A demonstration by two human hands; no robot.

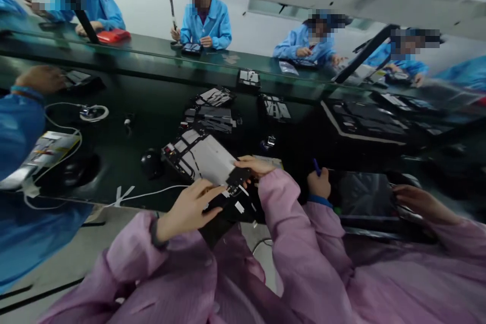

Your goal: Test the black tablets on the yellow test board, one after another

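Matt black frame [231, 187], perhaps plastic; glossy green table [125, 162]; pink cloth sleeve [288, 223].

Left of the panel [207, 159], bare bench [117, 162] allows passage, bounded by a black dome [151, 163] and a white cable [152, 194]. Behind the panel, stacked parts [212, 111] block the way. Right of it, a co-worker's hand [319, 183] and a tablet [360, 193] close off access.

The flat rectangular device chassis [207, 159], a pale grey metal plate framed by black boards and thin white cables, lies open and skewed at the near edge of the dark desk [125, 162], its black, white-labelled near corner gripped by the left hand [190, 210] and the right hand [254, 166].
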